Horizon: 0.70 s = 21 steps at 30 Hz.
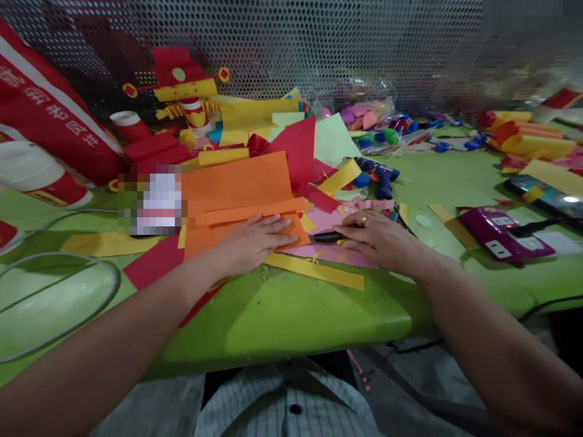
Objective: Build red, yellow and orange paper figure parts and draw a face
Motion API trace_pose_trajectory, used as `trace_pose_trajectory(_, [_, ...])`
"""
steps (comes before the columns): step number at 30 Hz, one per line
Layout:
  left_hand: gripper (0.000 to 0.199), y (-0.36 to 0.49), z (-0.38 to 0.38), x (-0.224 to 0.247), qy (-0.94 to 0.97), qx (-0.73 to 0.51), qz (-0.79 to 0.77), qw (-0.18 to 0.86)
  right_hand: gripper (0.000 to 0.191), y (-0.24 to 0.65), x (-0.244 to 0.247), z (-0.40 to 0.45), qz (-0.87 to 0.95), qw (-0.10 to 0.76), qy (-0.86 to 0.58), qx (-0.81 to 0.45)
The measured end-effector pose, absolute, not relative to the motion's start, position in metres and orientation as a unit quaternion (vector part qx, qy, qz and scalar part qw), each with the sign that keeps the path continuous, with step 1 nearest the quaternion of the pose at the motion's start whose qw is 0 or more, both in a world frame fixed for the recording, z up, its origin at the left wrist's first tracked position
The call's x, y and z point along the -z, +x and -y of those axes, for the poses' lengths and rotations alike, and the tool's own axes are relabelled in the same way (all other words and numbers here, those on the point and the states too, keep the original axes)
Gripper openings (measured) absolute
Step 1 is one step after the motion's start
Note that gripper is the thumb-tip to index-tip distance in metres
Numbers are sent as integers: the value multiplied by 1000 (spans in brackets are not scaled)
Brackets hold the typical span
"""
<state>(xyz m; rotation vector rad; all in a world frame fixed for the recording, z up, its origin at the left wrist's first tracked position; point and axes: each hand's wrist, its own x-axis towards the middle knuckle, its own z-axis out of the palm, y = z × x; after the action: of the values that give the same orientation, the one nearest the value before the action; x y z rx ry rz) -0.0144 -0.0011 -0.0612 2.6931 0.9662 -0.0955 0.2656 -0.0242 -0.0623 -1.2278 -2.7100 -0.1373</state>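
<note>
My left hand (255,241) lies flat, fingers spread, on orange paper (237,185) with a raised fold across it. A narrow orange strip (250,210) runs along that fold, just beyond my fingertips. At the right end of the paper, my right hand (371,237) is closed around a slim black utility knife (325,237), held low and pointing left. Its tip is close to the orange paper's edge; whether it touches cannot be seen. Pink paper (346,254) lies under the knife, and a yellow strip (319,271) lies in front of it.
Red paper (294,149) and a dark blue glue gun (380,173) lie behind my hands. A purple power socket (503,233) stands right, near a phone (540,191). Paper cups (40,176) and a white cable (113,279) are left. A perforated metal panel (273,48) closes the back.
</note>
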Motion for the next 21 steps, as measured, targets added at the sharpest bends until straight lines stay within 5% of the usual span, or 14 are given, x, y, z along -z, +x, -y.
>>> trace_pose_trajectory(21, [50, -13, 1, 61, 925, 39, -347, 154, 30, 265, 61, 30, 902, 86, -418, 66])
